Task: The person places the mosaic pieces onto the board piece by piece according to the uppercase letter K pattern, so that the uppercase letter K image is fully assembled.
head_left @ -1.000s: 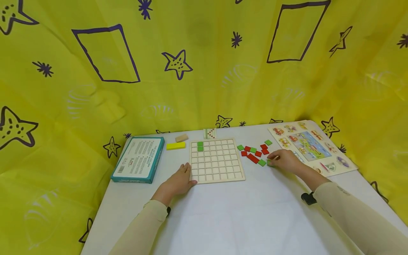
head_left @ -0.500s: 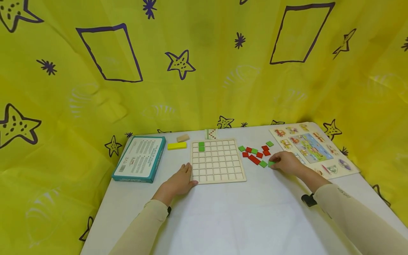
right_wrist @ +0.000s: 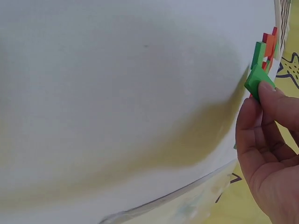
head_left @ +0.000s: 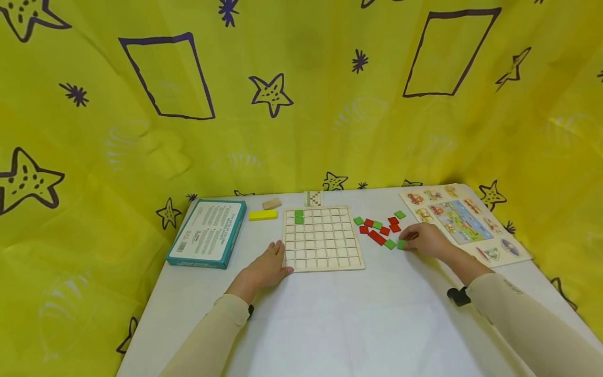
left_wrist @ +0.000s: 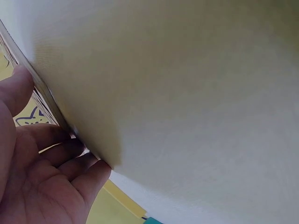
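A wooden grid board [head_left: 322, 239] lies mid-table with two green tiles [head_left: 299, 216] in its far left cells. My left hand [head_left: 266, 268] rests flat on the table, fingers straight against the board's near left corner [left_wrist: 70, 133]. Right of the board lies a scatter of red and green tiles [head_left: 378, 226]. My right hand [head_left: 425, 239] pinches a green tile [head_left: 401, 244] at the scatter's near edge; in the right wrist view the green tile [right_wrist: 256, 80] sits tilted between fingertips and thumb [right_wrist: 273, 98], just above the white table.
A teal box [head_left: 208, 234] lies at the left. A yellow block [head_left: 263, 214] and a small wooden block [head_left: 271, 203] sit behind the board, beside a pattern card [head_left: 313, 198]. A picture puzzle board [head_left: 464, 221] lies at the right. Yellow patterned cloth [head_left: 292, 104] surrounds the table.
My right hand has stayed at the tile scatter and has lifted the green tile's edge between its fingers. The left hand has not moved.
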{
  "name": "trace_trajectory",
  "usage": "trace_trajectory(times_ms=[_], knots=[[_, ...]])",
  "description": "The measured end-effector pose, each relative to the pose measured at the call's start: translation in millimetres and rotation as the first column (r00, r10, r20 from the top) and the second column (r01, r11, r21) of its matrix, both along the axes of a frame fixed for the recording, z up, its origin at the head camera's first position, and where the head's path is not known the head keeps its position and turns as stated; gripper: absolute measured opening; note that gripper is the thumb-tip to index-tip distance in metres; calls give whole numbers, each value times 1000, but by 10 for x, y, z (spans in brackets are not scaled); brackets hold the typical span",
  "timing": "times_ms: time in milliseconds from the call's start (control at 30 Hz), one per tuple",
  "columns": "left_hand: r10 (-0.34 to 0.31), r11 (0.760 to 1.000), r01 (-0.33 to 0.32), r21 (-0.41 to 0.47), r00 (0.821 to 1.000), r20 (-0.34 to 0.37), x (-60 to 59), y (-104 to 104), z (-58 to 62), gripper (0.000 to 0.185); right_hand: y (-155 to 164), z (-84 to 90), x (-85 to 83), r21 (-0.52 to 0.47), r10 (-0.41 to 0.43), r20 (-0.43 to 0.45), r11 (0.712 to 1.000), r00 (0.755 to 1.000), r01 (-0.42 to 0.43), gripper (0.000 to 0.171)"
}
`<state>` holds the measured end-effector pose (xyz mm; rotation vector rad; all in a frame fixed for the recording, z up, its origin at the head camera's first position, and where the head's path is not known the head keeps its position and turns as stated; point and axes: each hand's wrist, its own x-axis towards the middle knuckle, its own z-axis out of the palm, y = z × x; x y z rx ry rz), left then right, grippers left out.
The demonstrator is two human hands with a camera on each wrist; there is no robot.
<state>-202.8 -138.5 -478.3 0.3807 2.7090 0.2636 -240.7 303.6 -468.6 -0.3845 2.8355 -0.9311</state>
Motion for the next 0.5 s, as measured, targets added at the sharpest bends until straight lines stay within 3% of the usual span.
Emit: trace_trajectory(times_ms=[233, 500], knots=[[5, 1000, -5, 3, 1000, -3, -2, -2, 2, 85, -77, 122, -78, -53, 5, 30, 999, 1000, -3, 12], [1, 1000, -1, 20, 1000, 1, 6, -13, 12, 84, -281, 259, -192, -44, 21, 11, 999, 1000, -20, 14]])
